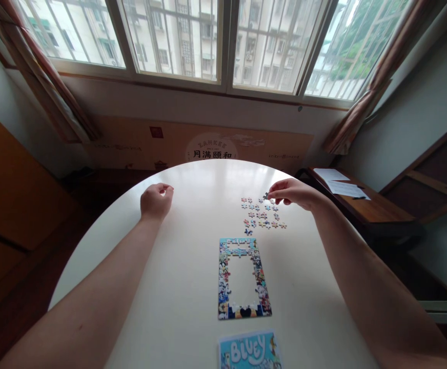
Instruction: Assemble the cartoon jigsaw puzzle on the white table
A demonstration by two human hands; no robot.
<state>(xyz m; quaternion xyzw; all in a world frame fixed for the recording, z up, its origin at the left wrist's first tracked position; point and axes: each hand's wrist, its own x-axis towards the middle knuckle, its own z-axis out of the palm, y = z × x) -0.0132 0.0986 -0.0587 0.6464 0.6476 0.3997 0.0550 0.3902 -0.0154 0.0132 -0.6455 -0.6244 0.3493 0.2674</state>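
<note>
My right hand (290, 192) pinches a small dark puzzle piece (265, 196) between thumb and fingers, just over the far edge of a spread of loose pieces. Those puzzle pieces (262, 215) lie in uneven rows on the white table. My left hand (157, 200) rests on the table to the left, its fingers curled in with nothing seen in them. Nearer to me lies a jigsaw puzzle (223, 302) with its colourful border joined and an open gap in the middle. Across its top part runs a joined strip, with a smaller gap above it.
A blue "Bluey" picture sheet or box (246, 351) lies at the table's near edge, cut off by the frame. The round white table (181, 287) stands before a barred window. At right, papers (337, 182) and a pen lie on a wooden side surface (381, 205).
</note>
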